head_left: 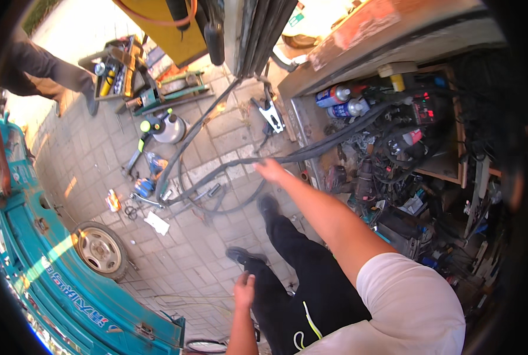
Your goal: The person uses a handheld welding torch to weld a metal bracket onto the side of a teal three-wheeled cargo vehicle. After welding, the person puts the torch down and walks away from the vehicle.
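Note:
My right arm reaches forward over the paving, and my right hand (268,170) is at the lower edge of a thick bundle of black cables (311,152). Its fingers look stretched out beside the bundle; whether they touch it is hard to tell. The cables run from the cluttered shelf on the right, across the ground, and loop toward the left. Low down, my left hand (244,290) hangs in front of my left leg, loosely bent and holding nothing that I can see. A white-and-black clamp (270,115) lies beyond the cables.
On the left stands a teal vehicle (69,278) with a wheel (100,249). A sprayer bottle (168,128), a toolbox (119,74) and a blue power tool (144,187) lie ahead. Spray cans (347,109) sit on the right shelf. Another person's leg (51,68) is far left.

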